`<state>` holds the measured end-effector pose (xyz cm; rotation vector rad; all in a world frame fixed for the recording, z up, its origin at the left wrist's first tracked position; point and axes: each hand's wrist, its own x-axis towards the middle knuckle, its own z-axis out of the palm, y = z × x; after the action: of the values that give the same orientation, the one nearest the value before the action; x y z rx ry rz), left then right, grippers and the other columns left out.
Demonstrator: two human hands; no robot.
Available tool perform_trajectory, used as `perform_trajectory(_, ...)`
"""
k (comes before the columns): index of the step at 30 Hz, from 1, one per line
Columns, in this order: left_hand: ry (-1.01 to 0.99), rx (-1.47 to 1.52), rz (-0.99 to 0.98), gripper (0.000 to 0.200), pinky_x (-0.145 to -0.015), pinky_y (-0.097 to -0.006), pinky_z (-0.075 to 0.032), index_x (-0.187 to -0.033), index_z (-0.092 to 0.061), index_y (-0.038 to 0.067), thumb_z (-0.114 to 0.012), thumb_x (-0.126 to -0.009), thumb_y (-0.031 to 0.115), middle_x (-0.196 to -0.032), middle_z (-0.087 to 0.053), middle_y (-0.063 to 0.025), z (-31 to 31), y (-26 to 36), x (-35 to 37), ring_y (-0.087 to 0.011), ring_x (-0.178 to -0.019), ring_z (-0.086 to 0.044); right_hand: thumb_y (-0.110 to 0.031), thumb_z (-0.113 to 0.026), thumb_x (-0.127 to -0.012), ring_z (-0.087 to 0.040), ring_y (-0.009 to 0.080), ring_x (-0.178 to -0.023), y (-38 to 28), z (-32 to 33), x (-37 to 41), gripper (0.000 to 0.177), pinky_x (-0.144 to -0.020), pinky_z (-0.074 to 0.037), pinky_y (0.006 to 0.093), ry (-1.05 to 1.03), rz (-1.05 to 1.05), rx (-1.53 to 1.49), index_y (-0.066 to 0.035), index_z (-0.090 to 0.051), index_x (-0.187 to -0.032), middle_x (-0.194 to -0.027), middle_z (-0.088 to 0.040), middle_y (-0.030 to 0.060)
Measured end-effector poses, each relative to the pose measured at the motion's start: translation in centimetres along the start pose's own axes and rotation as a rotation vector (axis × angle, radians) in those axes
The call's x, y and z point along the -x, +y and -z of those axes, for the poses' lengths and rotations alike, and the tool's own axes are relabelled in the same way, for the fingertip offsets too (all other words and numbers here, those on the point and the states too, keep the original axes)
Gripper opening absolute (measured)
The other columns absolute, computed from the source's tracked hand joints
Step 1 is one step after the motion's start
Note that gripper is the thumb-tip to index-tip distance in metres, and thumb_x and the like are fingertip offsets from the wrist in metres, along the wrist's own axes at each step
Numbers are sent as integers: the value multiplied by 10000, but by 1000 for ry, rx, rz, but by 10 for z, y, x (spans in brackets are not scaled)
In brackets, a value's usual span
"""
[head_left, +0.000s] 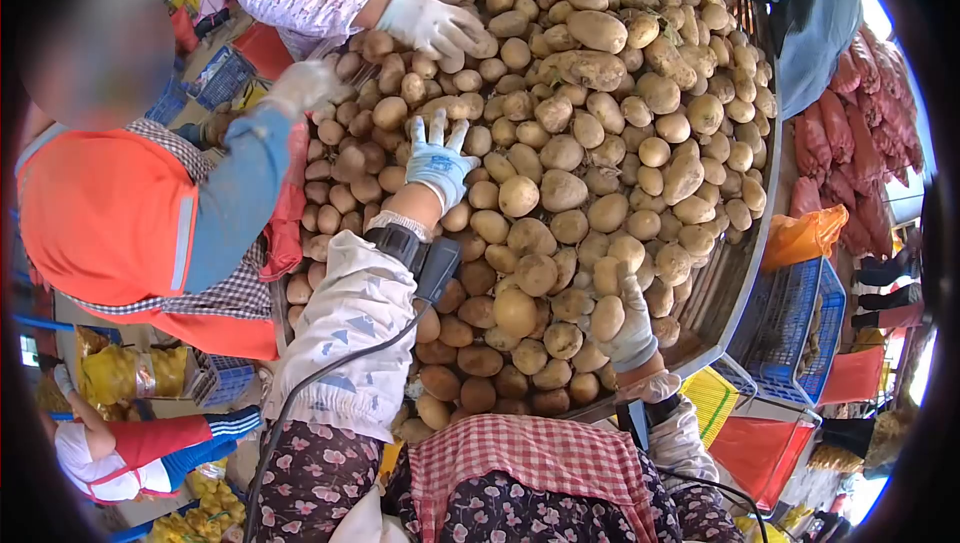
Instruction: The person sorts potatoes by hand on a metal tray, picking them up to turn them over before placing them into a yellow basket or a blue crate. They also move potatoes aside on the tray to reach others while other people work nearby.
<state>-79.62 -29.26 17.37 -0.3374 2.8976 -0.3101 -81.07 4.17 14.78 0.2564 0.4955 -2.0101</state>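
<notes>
Tan, dusty round potatoes (560, 193) fill the head view, heaped across a broad metal sorting tray (722, 295) in front of you. Your left hand (438, 161), in a white and pale-blue knit glove, lies palm down on the heap with its fingers spread wide. It grips nothing and only rests on the potatoes under it. A black wrist-worn device (415, 253) sits on that arm just behind the glove cuff, and a dark cable runs from it toward your body.

Your right hand (632, 328), in a whitish glove, is close to the tray's near edge, its fingers curled around a single pale oval potato (607, 318). That potato sits against the palm on the hand's left side, its upper face showing. You cannot tell whether it is lifted clear of the heap.

On your left, a co-worker in an orange vest and blue sleeve has a gloved hand (300, 86) at the heap's edge. Another co-worker's white-gloved hand (430, 23), coming from a patterned lilac sleeve, rests on the potatoes farther off.

Past the tray on your right lie reddish sweet potatoes (860, 133), an orange plastic bag (803, 236) and a blue plastic crate (785, 328).
</notes>
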Motion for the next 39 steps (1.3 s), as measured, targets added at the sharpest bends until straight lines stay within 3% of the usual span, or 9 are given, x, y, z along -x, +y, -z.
perform_trajectory(8, 467, 457, 68, 375, -1150, -446, -192, -1098, -672, 147, -703, -762, 311, -1409, -462, -89, -14, -14, 27, -348, -1364, -291, -638, -470, -881, -619, 299, -928, -6, 0, 11, 599, -617, -524, 351, -59, -62, 65, -141, -575, -1198, -1173, -614, 124)
perform_trajectory(12, 560, 753, -516, 432, -1077, -458, -320, -1173, -611, 97, -694, -833, 350, -1307, -524, -140, 39, 64, 71, -324, -1257, -452, -680, -414, -873, -562, 347, -1097, 10, 4, -8, 672, -613, -519, 319, 129, 162, 69, -171, -512, -1301, -1337, -510, 135)
perform_trajectory(15, 465, 827, -150, 568, -1010, -545, -323, -1254, -542, 109, -577, -829, 484, -1304, -506, -167, 24, 67, 64, -389, -1221, -440, -649, -458, -870, -529, 319, -1128, 6, -15, -1, 647, -644, -528, 353, -115, 49, -208, -188, -494, -1323, -1313, -518, 109)
perform_trajectory(21, 375, 490, 91, 689, -1124, -475, -234, -1293, -462, -65, -570, -855, 455, -1403, -414, -223, -23, 77, 92, -374, -1317, -359, -427, -602, -881, -529, 269, -1080, 5, 72, 6, 605, -921, -481, 408, 343, 1146, 1618, -167, -396, -1386, -1293, -492, 108)
perform_trajectory(24, 473, 768, -135, 428, -984, -440, -429, -1165, -597, 6, -609, -863, 309, -1265, -556, -197, -6, 63, 108, -364, -1152, -541, -306, -780, -726, -518, 310, -1128, 6, 58, 11, 866, -959, -451, 408, 349, 1121, 1700, 10, -316, -1386, -1278, -479, 171)
perform_trajectory(27, 528, 509, 366, 442, -1018, -413, -385, -1217, -591, 36, -485, -917, 344, -1340, -524, -163, -20, 14, 74, -288, -1181, -532, -232, -805, -736, -518, 294, -1151, 3, 43, 19, 923, -982, -437, 389, 295, 1292, 2103, 99, -248, -1394, -1258, -489, 189)
perform_trajectory(30, 120, 263, 485, 565, -983, -426, -425, -1282, -535, 68, -613, -828, 395, -1401, -452, -143, -37, -35, 30, -299, -1281, -438, -216, -662, -864, -533, 264, -1120, 3, 82, 5, 739, -980, -438, 386, 241, 814, 1218, 104, -247, -1385, -1237, -510, 166)
perform_trajectory(34, -173, 229, 469, 618, -974, -420, -439, -1191, -604, 79, -731, -710, 444, -1224, -599, -140, -22, -55, -11, -296, -1148, -559, -212, -612, -869, -505, 279, -1138, 0, 71, 13, 695, -1007, -406, 413, 244, 1210, 2075, 86, -263, -1391, -1249, -502, 155)
perform_trajectory(39, 413, 597, 329, 499, -872, -421, -482, -1097, -642, 68, -672, -742, 417, -1072, -651, -204, -40, -51, 18, -337, -1013, -615, -176, -542, -895, -551, 252, -1025, -8, 37, 17, 494, -953, -431, 377, 126, 1359, 2313, 66, -380, -1295, -1137, -550, 110)
